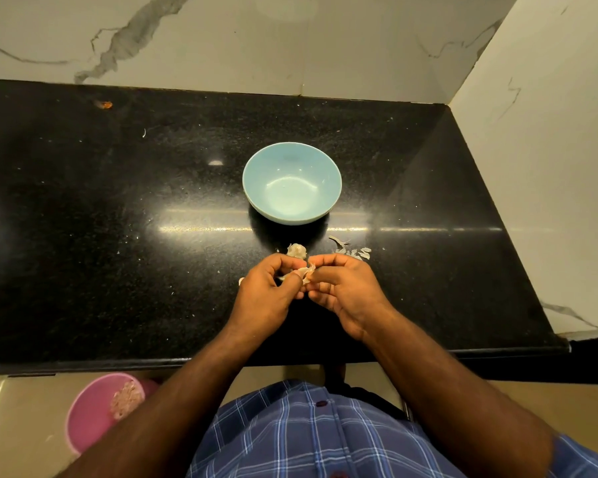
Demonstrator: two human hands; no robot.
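My left hand (266, 291) and my right hand (342, 288) meet over the black counter (118, 236), just in front of a light blue bowl (291, 182) that holds nothing. Between the fingertips of both hands sits a garlic clove (304, 272) with papery skin curling off it. Both hands pinch it, thumbs on top. A garlic bulb piece (296, 250) lies on the counter right beyond my left fingers. Loose garlic skins (351, 251) lie beside my right hand.
A marble wall (256, 46) closes the back and the right side of the counter. On the floor at lower left stands a pink bin (94, 412) with peelings in it. An orange scrap (104, 104) lies at the counter's far left.
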